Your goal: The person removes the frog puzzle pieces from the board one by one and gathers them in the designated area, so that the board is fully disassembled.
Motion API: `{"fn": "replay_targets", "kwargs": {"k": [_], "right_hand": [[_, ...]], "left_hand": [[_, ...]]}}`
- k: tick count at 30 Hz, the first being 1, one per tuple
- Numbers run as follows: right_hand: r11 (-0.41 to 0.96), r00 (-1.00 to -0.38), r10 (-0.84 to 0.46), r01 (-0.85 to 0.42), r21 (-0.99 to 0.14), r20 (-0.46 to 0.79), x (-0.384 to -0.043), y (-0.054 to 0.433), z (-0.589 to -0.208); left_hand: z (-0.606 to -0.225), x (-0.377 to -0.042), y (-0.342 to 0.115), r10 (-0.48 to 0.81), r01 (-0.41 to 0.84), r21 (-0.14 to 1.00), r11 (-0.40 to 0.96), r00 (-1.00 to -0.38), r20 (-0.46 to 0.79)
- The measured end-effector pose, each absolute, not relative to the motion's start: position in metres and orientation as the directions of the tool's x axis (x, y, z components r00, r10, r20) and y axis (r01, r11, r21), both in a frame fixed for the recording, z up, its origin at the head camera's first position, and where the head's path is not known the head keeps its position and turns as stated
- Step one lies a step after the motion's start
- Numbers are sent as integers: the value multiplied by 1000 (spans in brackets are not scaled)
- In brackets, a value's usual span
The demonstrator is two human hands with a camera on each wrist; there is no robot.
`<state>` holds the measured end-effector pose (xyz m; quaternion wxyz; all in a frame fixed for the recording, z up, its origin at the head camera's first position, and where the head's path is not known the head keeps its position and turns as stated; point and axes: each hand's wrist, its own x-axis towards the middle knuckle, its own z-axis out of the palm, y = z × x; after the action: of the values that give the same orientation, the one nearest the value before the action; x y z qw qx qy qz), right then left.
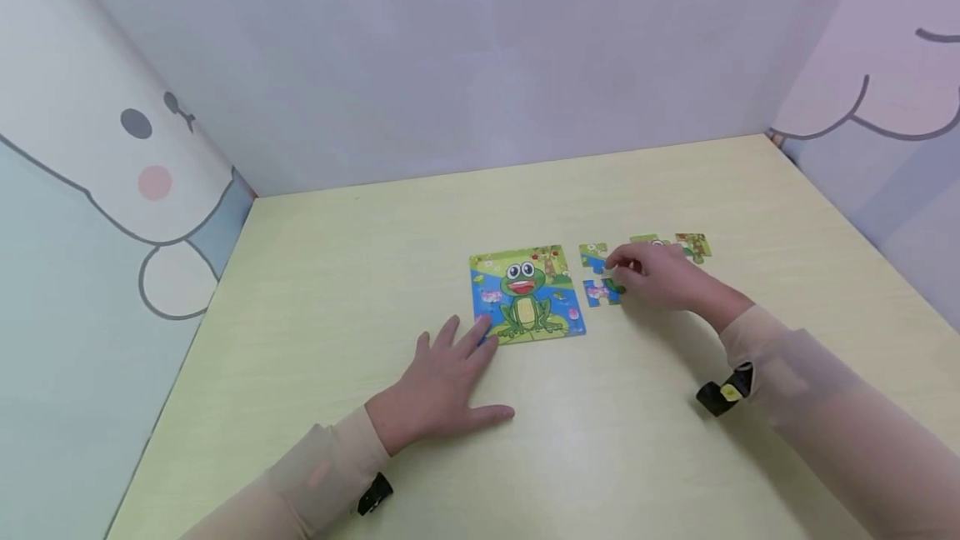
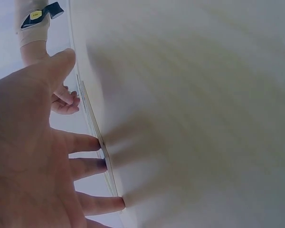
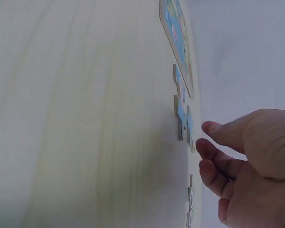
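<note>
A square frog picture puzzle [image 1: 527, 315] lies on the table, its frog standing out against blue and green. My left hand [image 1: 442, 386] is spread flat beside its lower left corner, fingertips touching the edge. Just right of the picture are a blue-and-green jigsaw piece [image 1: 592, 257] and a pink-flowered blue piece [image 1: 597, 293]. Over these pieces hovers my right hand [image 1: 663, 275], fingers loosely bent. In the right wrist view, a gap shows between thumb and fingertips, with nothing visible in it. Part of the pieces is hidden under this hand.
Beyond the right hand lie a jigsaw piece with a tree [image 1: 692, 245] and a partly hidden green piece [image 1: 642, 238]. The pale wooden table [image 1: 360, 273] meets a plain back wall [image 1: 450, 65]. Side panels with cartoon drawings [image 1: 142, 148] stand left and right.
</note>
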<state>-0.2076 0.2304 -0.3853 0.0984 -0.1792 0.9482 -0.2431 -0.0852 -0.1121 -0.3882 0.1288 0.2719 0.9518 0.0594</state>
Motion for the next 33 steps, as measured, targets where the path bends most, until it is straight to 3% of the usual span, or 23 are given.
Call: {"fn": "replay_targets", "kwargs": {"k": [5, 13, 33], "right_hand": [[823, -938, -344, -282, -492, -37, -208, 227, -380], [795, -909, -416, -355, -492, -15, -208, 200, -378], [817, -844, -520, -446, -364, -131, -203, 127, -389]], "left_hand": [[-387, -85, -112, 532, 500, 189, 845, -819, -215], [-388, -86, -112, 529, 497, 187, 847, -819, -220], [-390, -86, -113, 546, 517, 183, 836, -815, -192]]}}
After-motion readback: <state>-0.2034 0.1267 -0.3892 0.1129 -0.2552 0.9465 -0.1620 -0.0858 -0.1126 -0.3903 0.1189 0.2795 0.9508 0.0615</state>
